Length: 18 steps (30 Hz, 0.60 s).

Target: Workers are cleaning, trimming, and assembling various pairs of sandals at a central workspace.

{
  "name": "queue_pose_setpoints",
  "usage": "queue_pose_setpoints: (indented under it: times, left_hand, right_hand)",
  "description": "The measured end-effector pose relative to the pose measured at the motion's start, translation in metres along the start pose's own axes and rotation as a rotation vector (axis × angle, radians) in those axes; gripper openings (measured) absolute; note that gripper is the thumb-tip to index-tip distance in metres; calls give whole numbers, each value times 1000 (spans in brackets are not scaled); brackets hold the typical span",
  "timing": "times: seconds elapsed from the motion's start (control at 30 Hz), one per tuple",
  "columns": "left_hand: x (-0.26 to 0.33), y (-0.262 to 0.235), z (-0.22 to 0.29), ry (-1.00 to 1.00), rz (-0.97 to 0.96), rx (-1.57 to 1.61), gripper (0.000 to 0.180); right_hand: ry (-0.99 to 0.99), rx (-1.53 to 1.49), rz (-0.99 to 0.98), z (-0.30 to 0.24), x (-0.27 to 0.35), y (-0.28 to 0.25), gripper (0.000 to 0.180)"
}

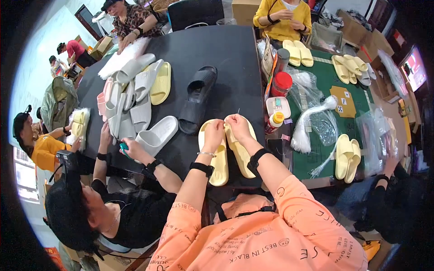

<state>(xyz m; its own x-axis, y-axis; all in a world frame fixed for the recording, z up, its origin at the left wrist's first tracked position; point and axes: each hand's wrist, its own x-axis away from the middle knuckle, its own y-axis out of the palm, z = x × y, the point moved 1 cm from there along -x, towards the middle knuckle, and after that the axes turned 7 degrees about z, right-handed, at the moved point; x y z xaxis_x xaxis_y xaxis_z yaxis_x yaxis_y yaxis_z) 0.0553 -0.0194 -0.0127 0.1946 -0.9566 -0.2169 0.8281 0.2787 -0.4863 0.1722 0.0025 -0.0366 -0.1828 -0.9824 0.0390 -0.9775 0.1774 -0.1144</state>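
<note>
A pair of pale yellow slide slippers lies at the table's near edge, toes away from me: a left slipper (pixel 219 168) and a right slipper (pixel 241 158). My left hand (pixel 212 134) is closed over the left slipper's strap, fingertips pinched toward the gap between the two. Close beside it, my right hand (pixel 239 128) is also pinched, above the right slipper's strap. A thin strand (pixel 238 110) sticks up from the right fingertips. What the left fingers hold is hidden. Just beyond lies a black slide slipper (pixel 198 100).
Grey, pink and yellow slippers are heaped on the black table (pixel 235 58) at left, where a co-worker's hand holds green-handled scissors (pixel 124 147). On the right are a red-lidded jar (pixel 281 84), a yellow-capped bottle (pixel 274 122), white plastic strands (pixel 312 124) and more yellow slippers (pixel 347 158).
</note>
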Motion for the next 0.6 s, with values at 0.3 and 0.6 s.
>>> queue_pose_setpoints:
  times: [0.3, 0.6]
  left_hand:
    - [-8, -3, 14, -340, 47, 590, 12]
    - [0, -7, -10, -334, 85, 719, 12]
  right_hand:
    - [-150, 143, 20, -4, 6, 14, 33]
    - [-107, 189, -170, -23, 13, 9, 24]
